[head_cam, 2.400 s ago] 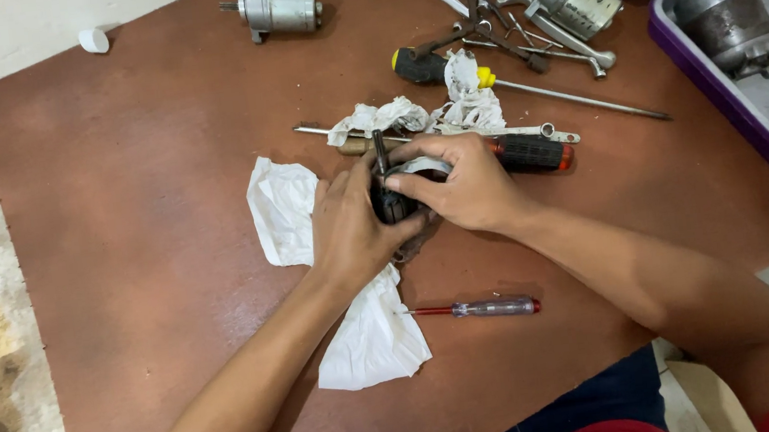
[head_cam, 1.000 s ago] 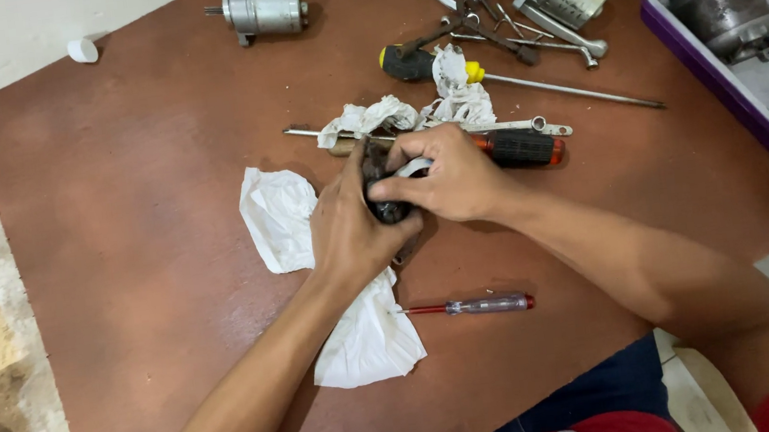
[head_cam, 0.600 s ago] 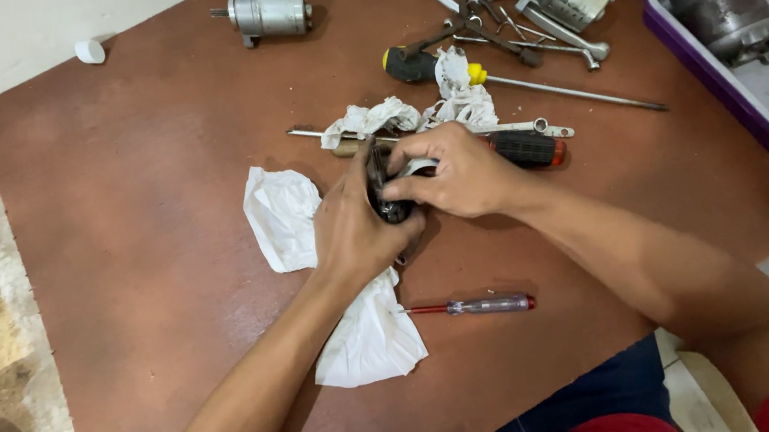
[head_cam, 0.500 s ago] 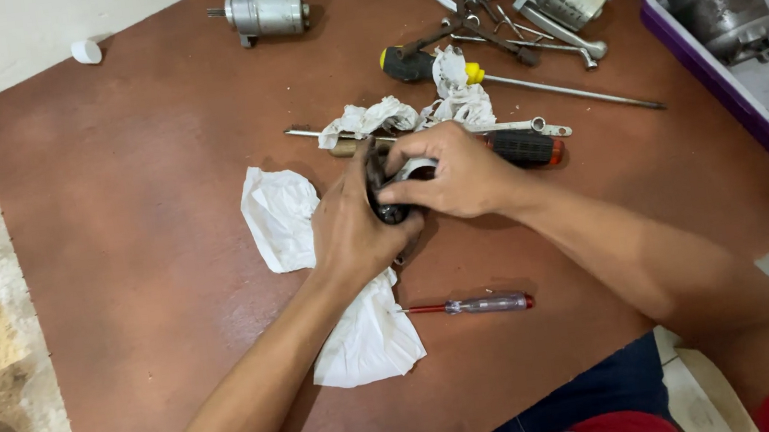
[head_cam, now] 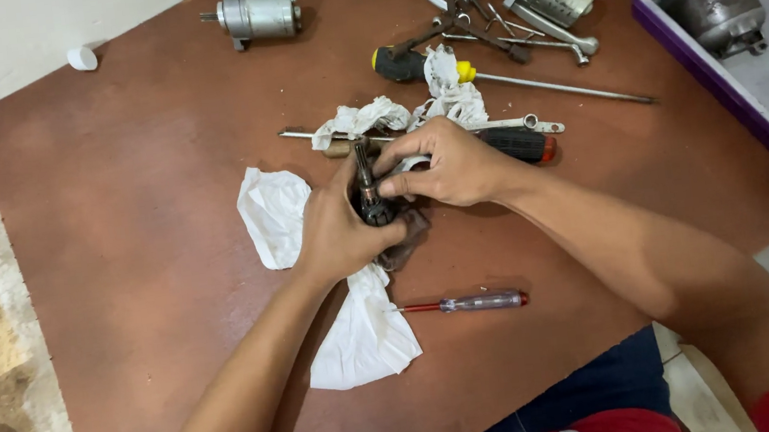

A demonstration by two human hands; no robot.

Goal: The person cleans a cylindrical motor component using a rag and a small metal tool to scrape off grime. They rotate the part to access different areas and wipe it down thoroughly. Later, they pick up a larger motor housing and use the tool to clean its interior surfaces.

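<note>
Brown bench (head_cam: 163,222), spread with tools. A purple-rimmed tray (head_cam: 728,100) sits at the right edge, a grey motor housing (head_cam: 710,0) inside it; a second silver motor (head_cam: 257,13) lies at the far side. A white rag (head_cam: 359,335) is spread under the work.

The left hand (head_cam: 334,241) is closed around a small dark armature (head_cam: 371,203), its shaft pointing away from the body. The right hand (head_cam: 451,165) is closed on the same part from the right, fingertips pinched at its upper end. The part is held between both hands, just above the rag, mid-bench.

Judged risk: the part looks greasy, so a slip from the pinch could drop it onto the bench. The small red-tipped screwdriver (head_cam: 467,304) lies near the forearms and could be knocked.
</note>
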